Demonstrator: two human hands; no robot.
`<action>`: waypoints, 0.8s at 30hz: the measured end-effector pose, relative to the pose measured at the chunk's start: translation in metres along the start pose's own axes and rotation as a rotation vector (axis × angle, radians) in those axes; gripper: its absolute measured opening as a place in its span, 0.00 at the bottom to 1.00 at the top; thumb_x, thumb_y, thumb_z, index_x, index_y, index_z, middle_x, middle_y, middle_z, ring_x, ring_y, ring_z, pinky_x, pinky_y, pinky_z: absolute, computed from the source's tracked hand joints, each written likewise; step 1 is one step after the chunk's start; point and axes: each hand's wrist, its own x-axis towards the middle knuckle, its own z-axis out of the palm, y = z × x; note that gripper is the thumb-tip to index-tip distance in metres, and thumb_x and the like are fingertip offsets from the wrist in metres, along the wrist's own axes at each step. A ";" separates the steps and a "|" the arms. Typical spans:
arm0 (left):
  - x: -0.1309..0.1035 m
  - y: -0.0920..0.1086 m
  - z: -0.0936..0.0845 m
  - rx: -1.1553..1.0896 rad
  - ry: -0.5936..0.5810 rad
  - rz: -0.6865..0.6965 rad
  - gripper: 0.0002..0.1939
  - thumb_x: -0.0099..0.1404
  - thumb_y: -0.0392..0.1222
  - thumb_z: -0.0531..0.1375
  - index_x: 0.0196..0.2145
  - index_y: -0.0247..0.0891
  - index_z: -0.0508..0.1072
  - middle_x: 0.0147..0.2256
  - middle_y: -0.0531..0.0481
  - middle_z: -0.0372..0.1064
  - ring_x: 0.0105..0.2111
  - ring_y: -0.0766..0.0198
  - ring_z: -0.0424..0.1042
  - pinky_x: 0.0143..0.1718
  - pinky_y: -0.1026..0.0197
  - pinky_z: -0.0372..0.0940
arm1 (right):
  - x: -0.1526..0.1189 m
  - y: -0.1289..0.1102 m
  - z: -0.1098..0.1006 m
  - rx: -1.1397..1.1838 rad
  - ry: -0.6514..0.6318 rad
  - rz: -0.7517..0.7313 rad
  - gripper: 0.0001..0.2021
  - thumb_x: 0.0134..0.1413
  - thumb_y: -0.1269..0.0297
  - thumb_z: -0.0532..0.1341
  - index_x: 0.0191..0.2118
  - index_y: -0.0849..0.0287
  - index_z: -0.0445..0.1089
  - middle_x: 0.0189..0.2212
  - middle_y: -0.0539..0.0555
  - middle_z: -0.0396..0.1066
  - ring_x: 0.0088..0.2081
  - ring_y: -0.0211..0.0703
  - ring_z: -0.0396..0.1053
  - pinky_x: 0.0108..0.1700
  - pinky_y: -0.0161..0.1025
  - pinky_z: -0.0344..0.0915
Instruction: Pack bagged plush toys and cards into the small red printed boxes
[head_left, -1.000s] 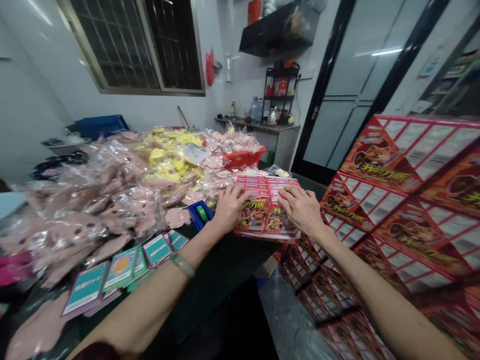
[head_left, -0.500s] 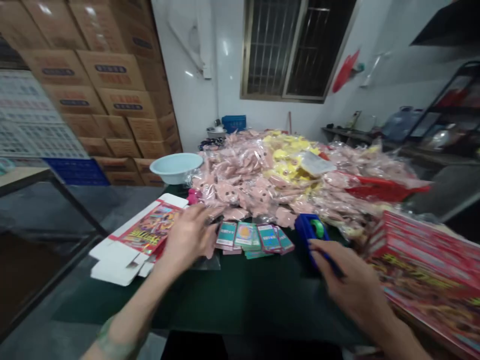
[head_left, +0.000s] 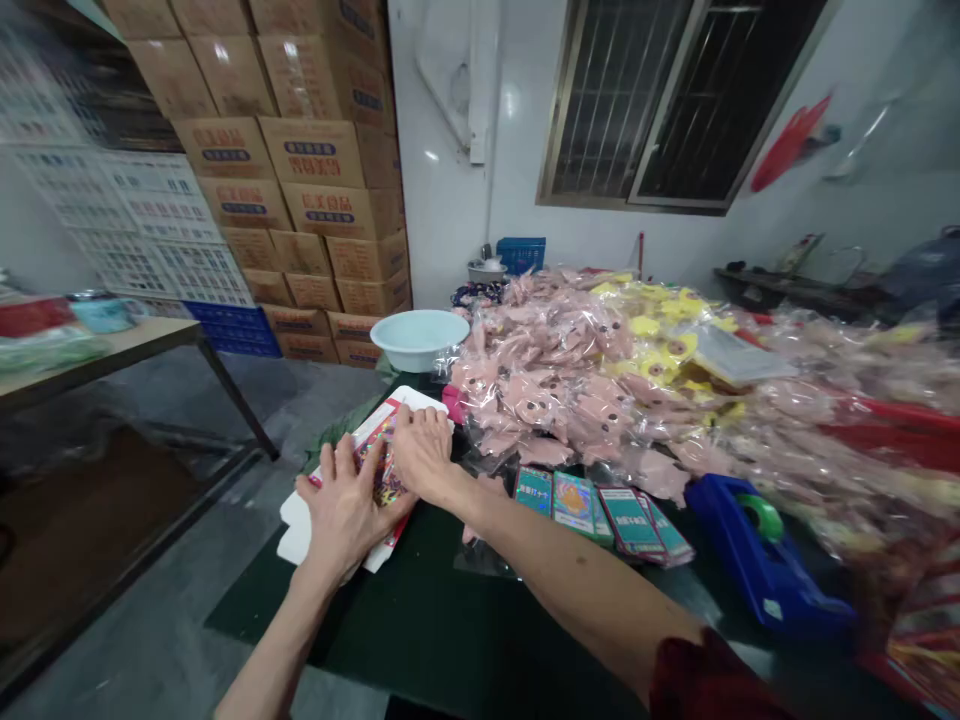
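A flattened red and white printed box [head_left: 385, 450] lies on the dark green table at the left. My left hand [head_left: 346, 505] rests on its lower part with the fingers spread. On the upper part lies my right hand [head_left: 422, 450], its fingers bent and pressing down on the printed face. White flaps stick out at both ends of the box. Several printed cards [head_left: 574, 502] lie in small stacks to the right of the hands. A blue tape dispenser [head_left: 765, 560] with a green roll stands farther right.
A large heap of bagged pink plush pieces [head_left: 540, 395] and yellow ones [head_left: 664, 360] covers the back of the table. A pale blue basin [head_left: 420, 338] sits at its left end. Brown cartons [head_left: 322, 160] are stacked behind. Another table [head_left: 150, 345] stands at the left.
My right hand has left the tape dispenser and moved left onto the flat box. My left hand has also come onto the box, its fingers spread. The view has turned left.
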 end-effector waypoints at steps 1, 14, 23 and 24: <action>-0.001 -0.001 0.001 -0.014 0.026 -0.015 0.39 0.57 0.63 0.54 0.59 0.35 0.59 0.60 0.26 0.49 0.58 0.33 0.49 0.47 0.34 0.51 | 0.001 -0.003 -0.001 0.006 0.024 0.024 0.20 0.49 0.70 0.59 0.49 0.71 0.63 0.45 0.71 0.68 0.50 0.57 0.63 0.52 0.52 0.54; -0.046 0.058 -0.064 -0.724 0.356 0.199 0.34 0.58 0.51 0.61 0.57 0.29 0.60 0.48 0.32 0.68 0.45 0.49 0.70 0.42 0.53 0.67 | -0.110 0.017 -0.134 0.686 0.056 -0.119 0.06 0.52 0.69 0.58 0.25 0.62 0.66 0.21 0.46 0.66 0.23 0.30 0.62 0.25 0.29 0.59; -0.085 0.152 -0.072 -1.808 -0.591 -0.176 0.12 0.53 0.44 0.66 0.33 0.34 0.74 0.27 0.50 0.75 0.26 0.62 0.73 0.29 0.62 0.69 | -0.203 0.056 -0.171 0.055 0.521 -0.483 0.04 0.54 0.74 0.58 0.34 0.61 0.69 0.27 0.51 0.70 0.32 0.38 0.68 0.36 0.36 0.66; -0.085 0.156 -0.069 -1.797 -0.537 -0.233 0.13 0.51 0.44 0.67 0.34 0.34 0.74 0.27 0.50 0.75 0.26 0.62 0.73 0.29 0.63 0.69 | -0.213 0.059 -0.173 -0.003 0.651 -0.469 0.06 0.53 0.75 0.59 0.37 0.60 0.68 0.30 0.53 0.70 0.36 0.41 0.69 0.39 0.40 0.66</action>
